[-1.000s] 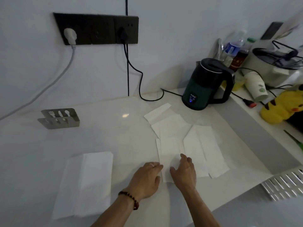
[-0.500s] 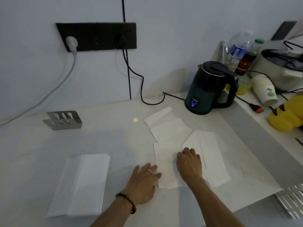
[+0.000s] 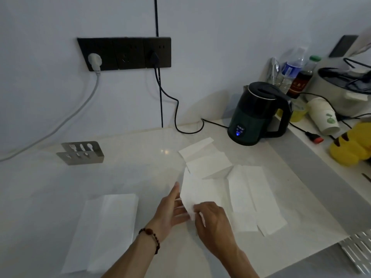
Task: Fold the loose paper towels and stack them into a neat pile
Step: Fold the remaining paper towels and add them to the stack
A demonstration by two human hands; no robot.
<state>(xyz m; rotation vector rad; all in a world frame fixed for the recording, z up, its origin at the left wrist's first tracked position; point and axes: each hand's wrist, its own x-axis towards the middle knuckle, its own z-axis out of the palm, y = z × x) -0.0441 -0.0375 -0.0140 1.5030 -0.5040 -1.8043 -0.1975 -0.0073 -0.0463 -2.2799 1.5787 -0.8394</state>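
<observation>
Several loose white paper towels lie overlapping on the pale counter [image 3: 140, 167] in front of me. One paper towel [image 3: 197, 189] is lifted off the counter. My right hand [image 3: 212, 221] pinches its near corner. My left hand [image 3: 170, 207], wearing a bead bracelet, lies under its left edge with straight fingers. More loose towels lie beyond it [image 3: 206, 157] and to its right [image 3: 253, 197]. A folded pile of towels [image 3: 104, 231] rests at the near left.
A dark electric kettle [image 3: 257, 115] stands at the back right, its black cable [image 3: 176, 117] running to the wall sockets [image 3: 124, 54]. A metal cutlery holder [image 3: 82, 152] sits at the left. Bottles, a paper cup [image 3: 323, 115], a cooker and a yellow plush toy [image 3: 353, 145] crowd the right ledge.
Both hands were pressing flat on the towel on the counter. Now the right hand has pinched its near corner and raised it, and the left hand has slipped under its left edge.
</observation>
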